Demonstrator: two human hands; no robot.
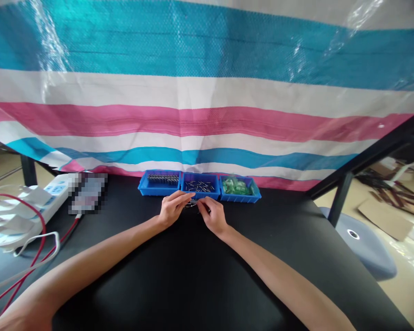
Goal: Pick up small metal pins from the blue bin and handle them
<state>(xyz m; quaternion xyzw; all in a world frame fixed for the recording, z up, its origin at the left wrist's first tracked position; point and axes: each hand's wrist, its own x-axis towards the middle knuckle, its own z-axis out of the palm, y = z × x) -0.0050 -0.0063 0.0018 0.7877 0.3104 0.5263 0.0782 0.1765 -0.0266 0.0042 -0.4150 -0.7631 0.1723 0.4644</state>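
Note:
My left hand (pixel 174 209) and my right hand (pixel 214 216) meet just in front of the middle blue bin. Both have their fingers pinched together. Small shiny metal pieces (pixel 191 203) show between the fingertips, too small to name and partly covered by the fingers. Behind the hands, the middle blue bin (pixel 200 196) holds many loose, thin metal pins or screws (pixel 202 186). To its left, a blue bin (pixel 155 190) contains neatly lined-up metal cylinders (pixel 163 178). Green plastic packets (pixel 238 186) fill the right blue bin (pixel 243 199).
A white power strip (pixel 60 186) with plugs and red and white cables lies on the black table (pixel 172 285) at the left, beside a blurred-out phone-like device (pixel 88 193). A striped plastic sheet (pixel 200 122) hangs behind the bins. A grey stool (pixel 362 250) stands at the right.

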